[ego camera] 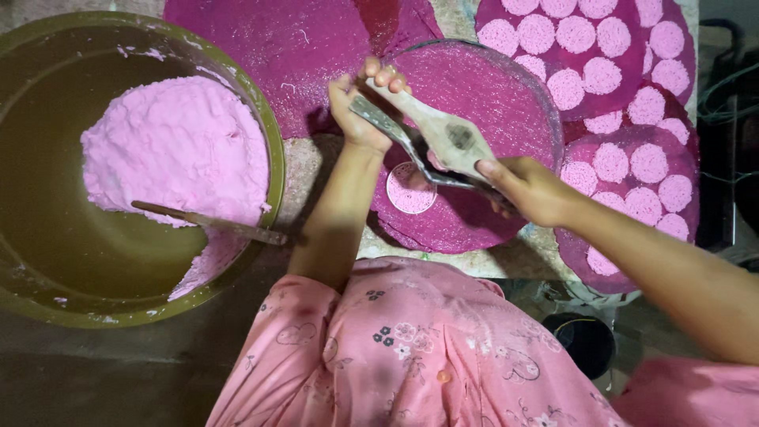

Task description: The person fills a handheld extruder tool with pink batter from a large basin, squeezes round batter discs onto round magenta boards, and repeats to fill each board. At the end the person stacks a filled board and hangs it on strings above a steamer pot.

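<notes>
My left hand (pixel 357 107) grips the narrow handle of a flat wooden paddle (pixel 451 136) smeared with a dark patch. My right hand (pixel 534 190) is closed on one end of a long grey metal blade (pixel 399 130) that runs crosswise under the paddle toward my left hand. Both hands hover over a round magenta tray (pixel 490 87). One round pale pink disc (pixel 409 188) lies on that tray just below the tools. Whether the blade touches the disc is unclear.
A large olive bowl (pixel 273 150) at the left holds a mound of pink dough (pixel 174 142) with a stick (pixel 213 223) lying in it. Magenta trays (pixel 624 55) with several pink discs (pixel 611 162) sit at the right. A dark cup (pixel 585 341) stands near my knee.
</notes>
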